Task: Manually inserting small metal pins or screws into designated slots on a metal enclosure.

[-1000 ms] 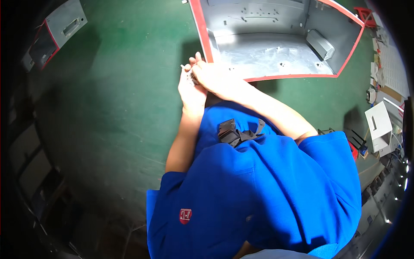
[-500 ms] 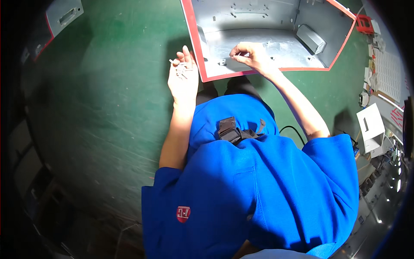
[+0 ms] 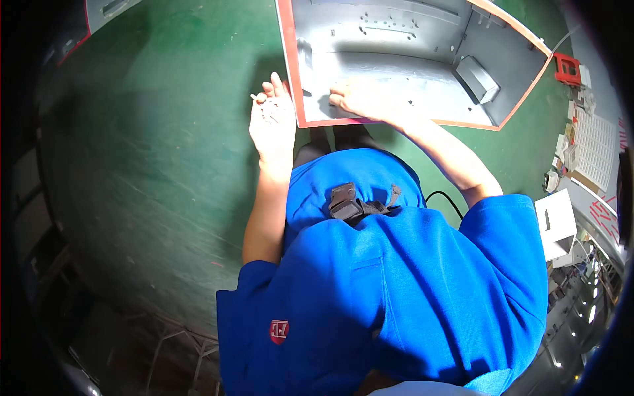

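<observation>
My left hand [image 3: 271, 135] is palm up beside the left edge of a grey metal cabinet [image 3: 475, 123] with red edging. Several small whitish pieces [image 3: 269, 111], too blurred to name, lie in its cupped palm, with the fingers partly curled. Inside the cabinet's near left part, my right hand [image 3: 362, 100] reaches low over the bright inner panel. Its fingertips are pressed together at that surface. Whatever is between them, if anything, is hidden by the fingers and glare.
An angled metal bracket [image 3: 477, 79] is fixed inside the cabinet at the right. Along the right stand a red plastic item [image 3: 567, 70], a white perforated panel [image 3: 594, 135] and a white box [image 3: 555, 224]. Another red-edged metal piece [image 3: 99, 14] lies far left on the green floor [image 3: 152, 165].
My right hand has moved left and lower inside the cabinet, covering where a small pale piece showed on the panel. My left hand still holds its pieces; the view has shifted slightly.
</observation>
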